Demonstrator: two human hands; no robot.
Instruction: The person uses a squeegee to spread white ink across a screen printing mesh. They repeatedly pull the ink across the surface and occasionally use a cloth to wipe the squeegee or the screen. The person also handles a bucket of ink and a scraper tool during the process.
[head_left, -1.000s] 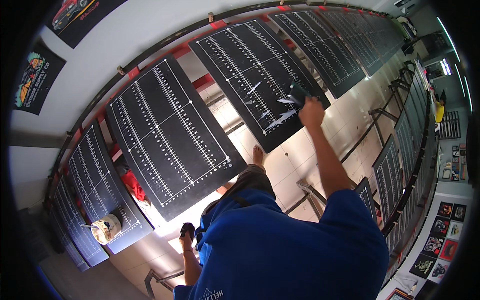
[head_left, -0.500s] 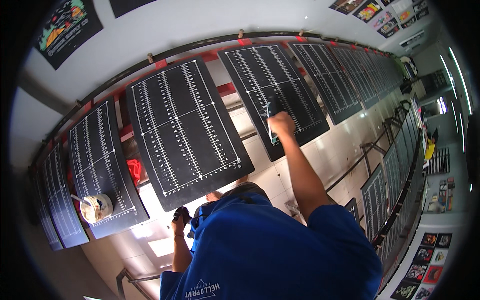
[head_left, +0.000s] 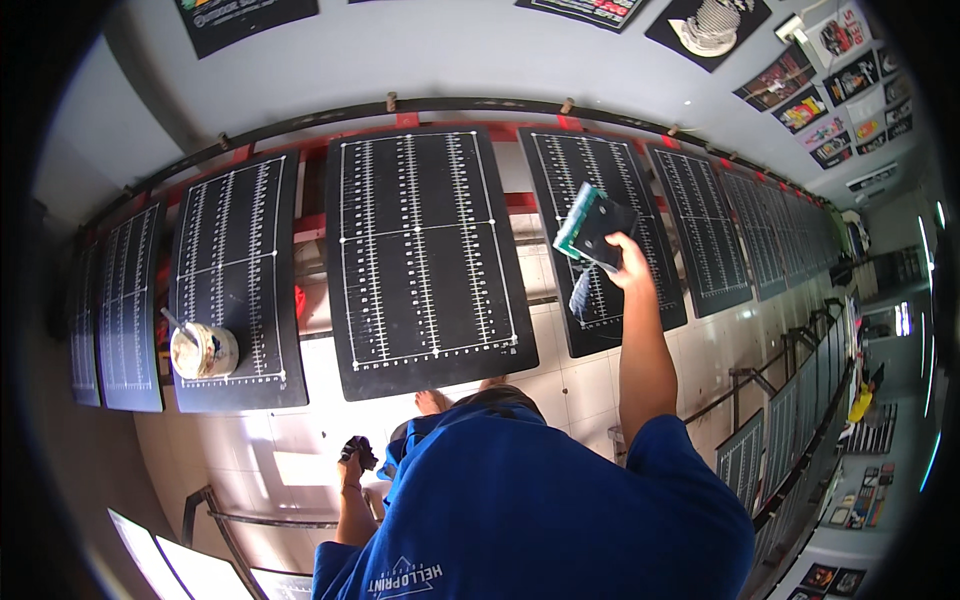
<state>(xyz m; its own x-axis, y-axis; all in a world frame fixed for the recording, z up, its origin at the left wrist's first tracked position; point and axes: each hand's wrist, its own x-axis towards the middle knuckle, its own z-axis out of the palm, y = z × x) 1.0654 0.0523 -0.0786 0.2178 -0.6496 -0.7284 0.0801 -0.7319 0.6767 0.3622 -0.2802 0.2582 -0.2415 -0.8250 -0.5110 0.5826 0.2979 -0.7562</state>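
Observation:
My right hand (head_left: 630,264) grips a flat black scraper (head_left: 606,226) with a green and whitish edge, over a black printing board (head_left: 655,295) marked with white rulers. A bluish streaked patch (head_left: 580,292) shows just below the scraper; whether it lies on the board I cannot tell. Down at my left side, my left hand (head_left: 349,474) is closed round a dark crumpled bundle (head_left: 360,452), perhaps cloth. Nearest in front of me lies another ruled black board (head_left: 395,290), which neither hand touches.
To the left, an open white tub (head_left: 212,355) with a stick in it stands on a ruled board (head_left: 245,310). More boards line a red and black rail (head_left: 450,103) along the wall. At the right is another rack of boards (head_left: 740,450). Tiled floor (head_left: 240,450) lies below.
The scraper has lifted and turned, its green edge now facing up and left. My view has swung right, and my left hand stays low with the bundle.

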